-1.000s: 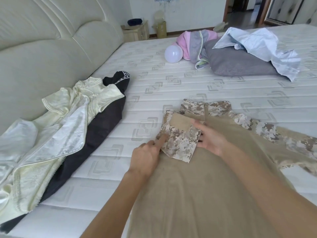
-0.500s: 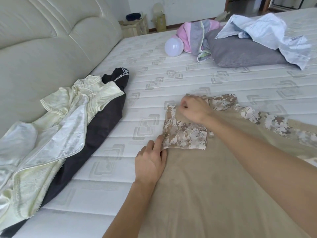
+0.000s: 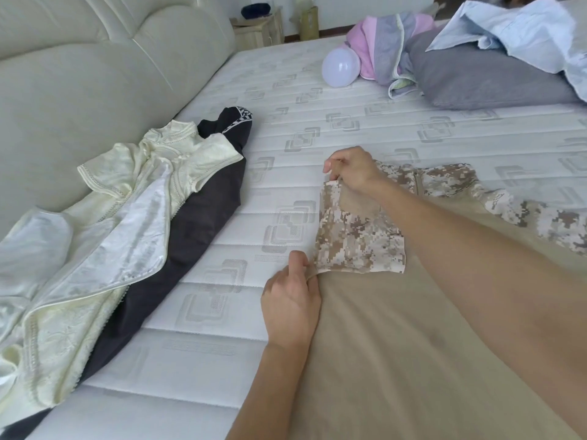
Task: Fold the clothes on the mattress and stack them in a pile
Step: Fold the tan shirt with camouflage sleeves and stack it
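The left hand [image 3: 290,308], low in the centre of the frame, is pinching the near edge of the shirt [image 3: 397,344] between thumb and curled fingers, right at the lower corner of the folded-in sleeve [image 3: 359,239]. The right hand [image 3: 351,171], a little higher in the frame, is reaching across from the right and gripping the far end of that same fold near the shoulder, its fingers closed on the cloth. A second ago the right hand was lying flat on the sleeve and the left was only pointing at it; since then both have moved to the two ends of the crease and are now pulling it straight. That suggests the first sleeve fold is nearly set, while the other sleeve, trailing toward the right edge of the frame, is not yet folded.

The shirt is lying flat on the mattress [image 3: 349,100], filling the lower right of the frame. Its long axis is running from the bottom of the frame up to the collar [image 3: 422,182], which is pointing away, toward the upper middle.

At the left, a cream garment [image 3: 104,217] is lying crumpled over a dark one [image 3: 190,217]. In the upper right, a grey pillow [image 3: 482,81], a pale blue shirt [image 3: 521,36] and a pink bundle [image 3: 384,46] are waiting beside a white balloon [image 3: 340,68].
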